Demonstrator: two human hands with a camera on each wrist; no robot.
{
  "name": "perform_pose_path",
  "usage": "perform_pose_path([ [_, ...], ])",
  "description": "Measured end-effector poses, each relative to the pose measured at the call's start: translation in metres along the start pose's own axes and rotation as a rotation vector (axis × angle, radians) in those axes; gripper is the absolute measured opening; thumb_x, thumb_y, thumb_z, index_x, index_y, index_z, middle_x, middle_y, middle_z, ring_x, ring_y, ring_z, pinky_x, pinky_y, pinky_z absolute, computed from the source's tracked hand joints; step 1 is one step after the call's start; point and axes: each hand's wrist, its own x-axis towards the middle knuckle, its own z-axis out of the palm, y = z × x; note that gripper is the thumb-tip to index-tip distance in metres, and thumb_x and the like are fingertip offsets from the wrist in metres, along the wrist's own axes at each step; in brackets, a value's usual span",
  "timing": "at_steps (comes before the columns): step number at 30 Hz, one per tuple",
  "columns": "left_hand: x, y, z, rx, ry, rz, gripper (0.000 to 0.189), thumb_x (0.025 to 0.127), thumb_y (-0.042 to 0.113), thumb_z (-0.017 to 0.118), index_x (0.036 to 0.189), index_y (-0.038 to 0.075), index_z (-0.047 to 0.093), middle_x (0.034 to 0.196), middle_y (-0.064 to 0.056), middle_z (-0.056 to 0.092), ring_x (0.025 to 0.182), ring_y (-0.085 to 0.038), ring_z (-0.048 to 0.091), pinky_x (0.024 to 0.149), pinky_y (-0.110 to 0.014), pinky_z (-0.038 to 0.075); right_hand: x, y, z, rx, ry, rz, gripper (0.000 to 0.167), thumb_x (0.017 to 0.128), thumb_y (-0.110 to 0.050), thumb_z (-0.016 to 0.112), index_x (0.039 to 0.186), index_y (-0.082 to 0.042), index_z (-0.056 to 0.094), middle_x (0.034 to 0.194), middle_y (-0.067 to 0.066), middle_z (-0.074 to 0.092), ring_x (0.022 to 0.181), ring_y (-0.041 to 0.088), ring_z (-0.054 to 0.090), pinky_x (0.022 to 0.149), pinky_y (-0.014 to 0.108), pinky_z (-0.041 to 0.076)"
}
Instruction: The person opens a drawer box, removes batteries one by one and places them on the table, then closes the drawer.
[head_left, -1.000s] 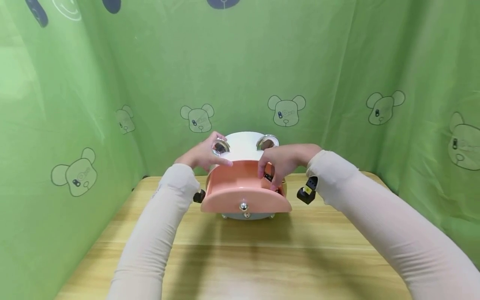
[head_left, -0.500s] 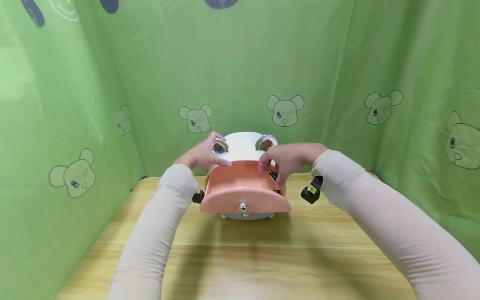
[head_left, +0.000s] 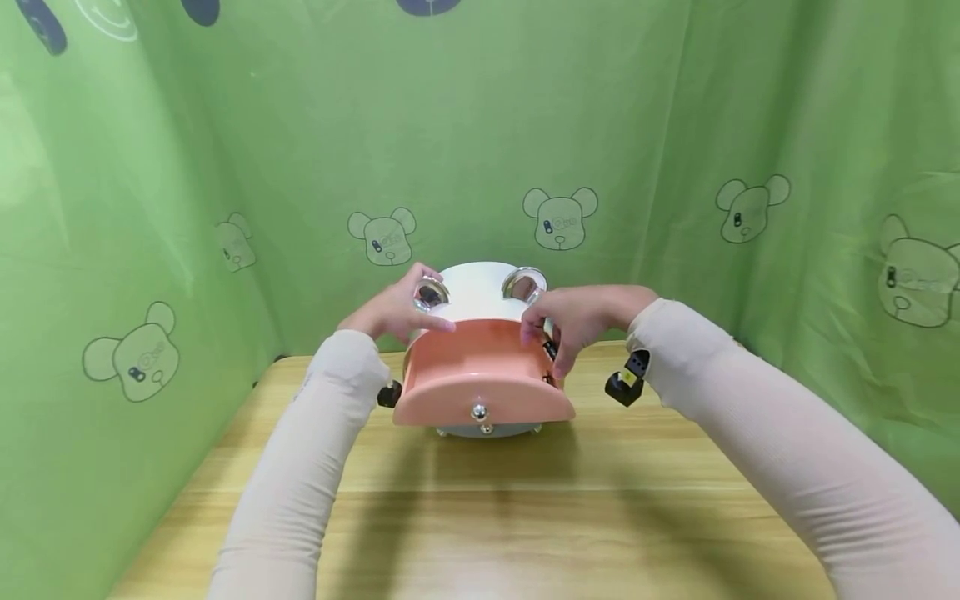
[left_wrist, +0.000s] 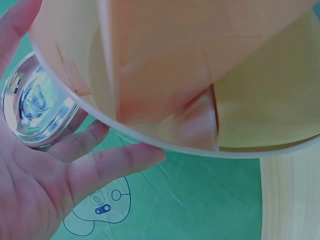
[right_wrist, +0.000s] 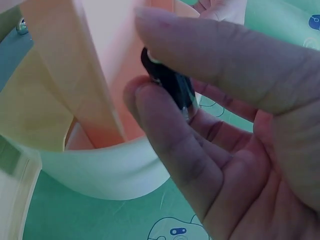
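Note:
A white round-topped storage box with two silver-ringed eyes stands on the table, its pink drawer pulled out. My left hand grips the box's upper left around the left silver eye; the thumb lies along the front rim. Over the drawer's right side, my right hand pinches a small black glossy object between thumb and fingers. Its kind is not clear. Another small dark thing lies low in the drawer's right corner, partly hidden.
The wooden table stretches in front of the box. A green curtain with bear prints hangs behind and at both sides. A silver knob sticks out from the drawer front, above a grey lower part.
My right hand has shifted slightly right relative to the drawer with the black object, which shows more plainly between the fingers. My left hand keeps its hold. The whole view has drifted a little.

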Motion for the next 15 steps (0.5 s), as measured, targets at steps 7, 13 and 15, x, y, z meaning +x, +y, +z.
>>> perform_pose_path([
  [7,-0.002,0.001,0.000,0.003,0.004,-0.009,0.089,0.069,0.033,0.088,0.137,0.027,0.032,0.144,-0.017,0.038,0.107,-0.035,0.055,0.068,-0.039,0.059,-0.004,0.006,0.001,-0.030,0.010,0.004,0.050,0.066,-0.008,0.088,0.109,-0.008,0.063,0.105,0.005,0.058,0.086,0.020,0.057,0.075,0.032,0.053],
  [13,-0.002,0.002,0.000,-0.008,0.004,-0.005,0.086,0.070,0.030,0.088,0.136,0.027,0.033,0.143,-0.017,0.038,0.106,-0.035,0.055,0.067,-0.040,0.059,-0.011,0.010,0.001,-0.048,0.030,-0.007,0.049,0.066,-0.011,0.088,0.108,-0.008,0.063,0.103,0.006,0.057,0.085,0.020,0.056,0.074,0.032,0.052],
  [15,-0.002,0.001,0.000,-0.012,0.001,-0.005,0.086,0.070,0.030,0.088,0.136,0.026,0.032,0.143,-0.017,0.038,0.107,-0.035,0.055,0.066,-0.040,0.059,-0.012,0.011,0.001,-0.046,0.033,-0.009,0.048,0.067,-0.011,0.088,0.108,-0.008,0.063,0.101,0.006,0.056,0.083,0.020,0.055,0.073,0.032,0.052],
])
